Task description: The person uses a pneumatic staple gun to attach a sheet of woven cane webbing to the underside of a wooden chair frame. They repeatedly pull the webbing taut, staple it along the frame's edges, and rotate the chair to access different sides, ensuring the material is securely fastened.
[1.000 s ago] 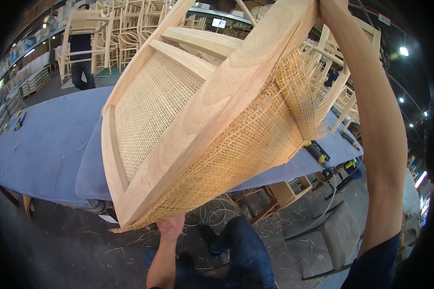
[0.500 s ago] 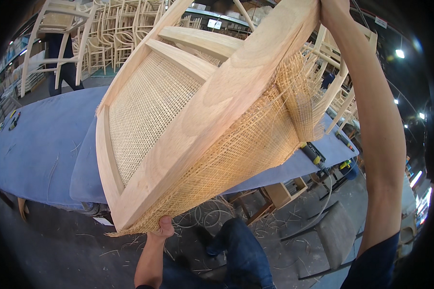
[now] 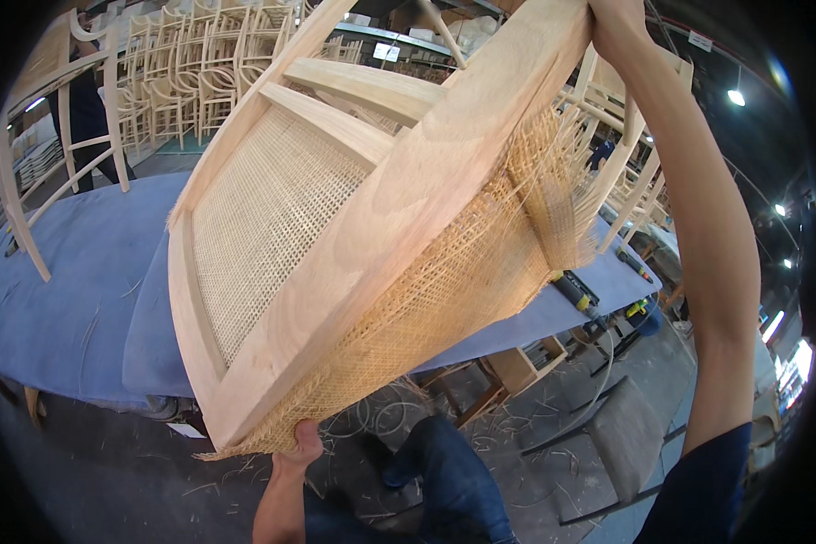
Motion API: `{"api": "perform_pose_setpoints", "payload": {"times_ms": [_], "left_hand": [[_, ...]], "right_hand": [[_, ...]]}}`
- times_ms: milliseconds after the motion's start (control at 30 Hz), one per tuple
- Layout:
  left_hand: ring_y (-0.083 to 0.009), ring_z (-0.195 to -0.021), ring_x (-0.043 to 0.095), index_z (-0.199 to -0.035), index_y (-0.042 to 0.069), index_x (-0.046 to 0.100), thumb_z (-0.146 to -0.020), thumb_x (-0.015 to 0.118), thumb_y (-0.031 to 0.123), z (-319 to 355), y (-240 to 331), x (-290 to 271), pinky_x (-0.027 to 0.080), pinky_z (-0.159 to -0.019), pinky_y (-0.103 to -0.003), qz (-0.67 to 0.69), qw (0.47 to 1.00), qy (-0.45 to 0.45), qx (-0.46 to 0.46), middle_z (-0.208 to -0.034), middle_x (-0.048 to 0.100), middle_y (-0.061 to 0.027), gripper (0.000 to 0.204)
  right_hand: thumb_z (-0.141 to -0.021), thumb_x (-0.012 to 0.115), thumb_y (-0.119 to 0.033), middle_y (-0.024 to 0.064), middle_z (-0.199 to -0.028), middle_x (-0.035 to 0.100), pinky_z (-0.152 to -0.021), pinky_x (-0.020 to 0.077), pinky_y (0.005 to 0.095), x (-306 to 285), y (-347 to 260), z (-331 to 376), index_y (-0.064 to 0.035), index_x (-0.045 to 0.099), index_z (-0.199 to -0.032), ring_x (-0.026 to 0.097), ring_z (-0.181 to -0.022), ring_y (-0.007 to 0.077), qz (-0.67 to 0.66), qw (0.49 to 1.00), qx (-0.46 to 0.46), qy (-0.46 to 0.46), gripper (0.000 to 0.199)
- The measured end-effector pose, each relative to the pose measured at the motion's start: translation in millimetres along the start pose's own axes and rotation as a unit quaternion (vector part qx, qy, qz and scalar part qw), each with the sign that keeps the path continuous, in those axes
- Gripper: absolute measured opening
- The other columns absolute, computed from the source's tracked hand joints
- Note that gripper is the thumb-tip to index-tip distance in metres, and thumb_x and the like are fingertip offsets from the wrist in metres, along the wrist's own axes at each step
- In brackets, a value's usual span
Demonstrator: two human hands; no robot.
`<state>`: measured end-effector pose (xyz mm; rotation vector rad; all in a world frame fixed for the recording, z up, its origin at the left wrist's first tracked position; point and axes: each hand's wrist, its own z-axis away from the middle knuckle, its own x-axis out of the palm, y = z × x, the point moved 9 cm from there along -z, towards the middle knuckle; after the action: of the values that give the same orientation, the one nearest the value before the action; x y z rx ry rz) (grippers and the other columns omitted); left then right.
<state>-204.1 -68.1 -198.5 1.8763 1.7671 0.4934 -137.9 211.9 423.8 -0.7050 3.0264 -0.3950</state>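
A pale wooden chair frame is held tilted up in front of me, filling the middle of the view. Inside it shows an open-weave cane panel, and a wide sheet of woven cane webbing with frayed edges covers its near side. My left hand is closed on the lower corner, thumb against the webbing and the other fingers hidden beneath. High on the right, my right hand grips the frame's upper end; its fingertips are hidden behind the wood.
A blue-covered table lies behind the frame, with power tools at its right end. At the far left a person stands behind another wooden chair. Stacked chairs fill the back. A grey-seated chair is on the strip-littered floor at right.
The wooden chair at far left has come down and nearer, its legs now over the blue table. The held frame shifts slightly left and down in view, with both hands still on it.
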Motion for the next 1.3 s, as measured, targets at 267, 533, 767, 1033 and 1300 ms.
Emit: {"api": "perform_pose_setpoints", "payload": {"times_ms": [267,533,767,1033,1300], "left_hand": [[-0.0332,-0.118,0.065,-0.142,0.006,0.055,-0.106,0.051,0.04,-2.9,16.8,-7.9,0.049,-0.101,-0.043,-0.009,0.999,0.046,0.022,-0.127,0.068,-0.012,0.049],[-0.034,-0.122,0.063,-0.144,-0.004,0.047,-0.108,0.043,0.028,17.1,0.8,2.0,0.046,-0.106,-0.041,-0.015,0.997,-0.071,-0.021,-0.134,0.063,-0.0218,0.048],[-0.0329,-0.112,0.064,-0.134,-0.004,0.051,-0.098,0.046,0.017,27.4,6.7,0.8,0.049,-0.1,-0.042,-0.124,0.991,-0.041,0.035,-0.125,0.064,-0.0181,0.042],[-0.0309,-0.111,0.066,-0.131,0.005,0.057,-0.091,0.054,0.013,26.0,8.3,-4.4,0.051,-0.1,-0.046,-0.161,0.985,-0.053,0.023,-0.126,0.064,-0.0112,0.04],[-0.0391,-0.121,0.062,-0.137,-0.001,0.056,-0.104,0.041,0.027,48.1,11.6,0.2,0.046,-0.106,-0.05,-0.277,0.95,-0.053,0.135,-0.134,0.062,-0.0184,0.046]], "right_hand": [[-0.097,0.048,-0.01,0.0231,-0.153,0.043,-0.112,0.0421,0.0411,-20.4,9.2,-34.2,0.0011,0.029,-0.157,0.048,-0.136,0.0325,0.061,0.997,-0.036,-0.038,0.064],[-0.102,0.051,-0.02,0.0176,-0.145,0.055,-0.105,0.0475,0.0405,-5.1,-6.6,-3.6,-0.0049,0.04,-0.154,0.056,-0.127,0.0303,-0.069,0.982,0.022,-0.172,0.055],[-0.107,0.054,-0.03,0.0113,-0.132,0.063,-0.096,0.0544,0.0398,-161.3,57.9,110.5,-0.0042,0.047,-0.151,0.064,-0.115,0.0214,0.13,0.976,0.053,-0.164,0.052],[-0.095,0.064,-0.013,0.0136,-0.094,0.072,-0.075,0.0559,0.0366,-311.1,314.0,318.0,-0.0007,0.06,-0.137,0.069,-0.077,0.0242,0.432,0.841,0.26,-0.195,0.044],[-0.088,0.063,-0.018,0.0265,-0.125,0.064,-0.105,0.0471,0.0512,-285.9,385.1,364.9,-0.0078,0.061,-0.136,0.06,-0.118,0.043,0.602,0.68,0.204,-0.364,0.049]]}}
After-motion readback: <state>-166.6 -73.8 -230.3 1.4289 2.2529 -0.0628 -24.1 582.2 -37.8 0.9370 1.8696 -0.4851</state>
